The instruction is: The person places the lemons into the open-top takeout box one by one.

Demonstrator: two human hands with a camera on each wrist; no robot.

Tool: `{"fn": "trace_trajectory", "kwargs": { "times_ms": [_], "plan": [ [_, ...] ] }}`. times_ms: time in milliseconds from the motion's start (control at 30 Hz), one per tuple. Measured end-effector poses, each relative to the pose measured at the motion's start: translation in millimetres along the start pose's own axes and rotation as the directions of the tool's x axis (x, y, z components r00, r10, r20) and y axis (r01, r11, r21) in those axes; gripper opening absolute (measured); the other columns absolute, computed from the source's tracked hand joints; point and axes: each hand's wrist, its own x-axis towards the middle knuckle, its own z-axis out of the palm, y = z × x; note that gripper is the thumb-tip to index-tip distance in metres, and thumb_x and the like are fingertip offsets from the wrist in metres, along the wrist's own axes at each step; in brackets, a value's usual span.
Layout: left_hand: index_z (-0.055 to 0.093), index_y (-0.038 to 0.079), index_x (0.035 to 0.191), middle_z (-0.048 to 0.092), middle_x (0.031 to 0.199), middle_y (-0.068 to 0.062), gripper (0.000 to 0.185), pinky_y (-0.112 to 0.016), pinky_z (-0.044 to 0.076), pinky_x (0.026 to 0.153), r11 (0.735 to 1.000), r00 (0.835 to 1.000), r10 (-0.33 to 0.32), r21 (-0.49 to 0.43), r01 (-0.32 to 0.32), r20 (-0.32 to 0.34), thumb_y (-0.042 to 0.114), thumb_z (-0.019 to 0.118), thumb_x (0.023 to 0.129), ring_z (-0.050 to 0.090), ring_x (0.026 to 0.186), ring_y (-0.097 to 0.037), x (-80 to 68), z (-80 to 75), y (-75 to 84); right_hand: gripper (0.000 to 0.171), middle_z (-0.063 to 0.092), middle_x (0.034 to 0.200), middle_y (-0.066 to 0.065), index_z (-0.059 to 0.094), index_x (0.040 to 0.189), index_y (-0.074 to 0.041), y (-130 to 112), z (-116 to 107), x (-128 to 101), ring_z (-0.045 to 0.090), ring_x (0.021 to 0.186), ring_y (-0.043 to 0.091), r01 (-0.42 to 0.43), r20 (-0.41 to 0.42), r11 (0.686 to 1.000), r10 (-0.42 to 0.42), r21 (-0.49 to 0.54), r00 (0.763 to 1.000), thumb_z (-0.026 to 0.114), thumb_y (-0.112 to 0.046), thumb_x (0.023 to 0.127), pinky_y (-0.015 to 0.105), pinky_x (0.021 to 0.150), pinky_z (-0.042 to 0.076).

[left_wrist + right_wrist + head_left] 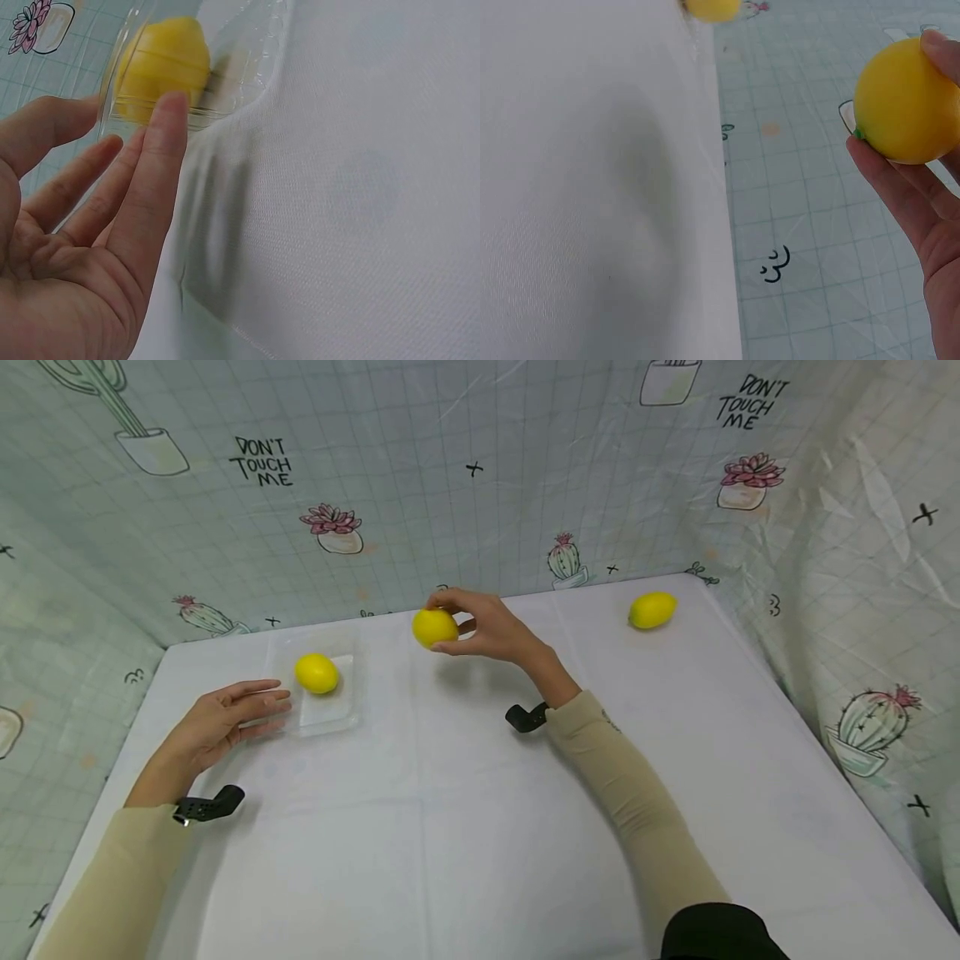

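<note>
My right hand (480, 627) holds a yellow lemon (434, 627) (907, 101) above the back middle of the white table, fingers curled around it. A second lemon (317, 673) (161, 67) lies in a clear plastic tray (327, 714) at the left. My left hand (225, 718) (82, 225) rests flat beside that tray, fingers straight and touching its near left edge (225, 112). A third lemon (652, 609) (712, 9) sits alone at the back right of the table.
The table (480, 827) is covered with a white cloth. Cactus-print sheets (450, 485) hang close around the back and both sides. Black wrist-camera mounts (210, 806) sit at both wrists.
</note>
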Motion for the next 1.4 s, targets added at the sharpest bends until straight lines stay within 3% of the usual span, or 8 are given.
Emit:
{"fn": "trace_trajectory", "kwargs": {
  "times_ms": [467, 867, 1400],
  "plan": [
    [0.026, -0.006, 0.155, 0.071, 0.123, 0.008, 0.064, -0.03, 0.06, 0.091, 0.999, 1.0, -0.014, 0.034, 0.014, 0.012, 0.013, 0.06, 0.104, 0.069, 0.111, -0.009, -1.8, 1.8, -2.1, 0.052, 0.063, 0.133, 0.007, 0.061, 0.132, -0.006, -5, 17, 10, 0.059, 0.118, 0.017, 0.038, 0.004, 0.998, -0.039, 0.042, 0.999, 0.084, -0.018, 0.086, 0.027, 0.087, 0.062],
    [0.025, -0.006, 0.155, 0.072, 0.121, 0.009, 0.066, -0.03, 0.061, 0.089, 0.999, 1.0, -0.015, 0.052, 0.014, 0.011, 0.012, 0.062, 0.103, 0.07, 0.108, -0.008, -1.0, 0.0, 2.4, 0.051, 0.062, 0.137, 0.009, 0.062, 0.132, -0.006, -9, 43, 29, 0.057, 0.124, 0.016, 0.031, 0.062, 0.993, -0.038, 0.116, 0.997, 0.082, -0.015, 0.086, 0.025, 0.091, 0.06],
    [0.023, -0.005, 0.156, 0.072, 0.12, 0.011, 0.069, -0.029, 0.061, 0.088, 0.998, 1.0, -0.02, 0.062, 0.02, 0.002, 0.014, 0.063, 0.103, 0.07, 0.108, -0.006, 1.9, -0.5, 5.0, 0.047, 0.063, 0.135, 0.013, 0.06, 0.129, -0.002, -17, 70, 61, 0.059, 0.123, 0.015, 0.062, 0.06, 0.981, -0.074, 0.184, 0.995, 0.08, -0.009, 0.087, 0.023, 0.091, 0.058]
  ]
}}
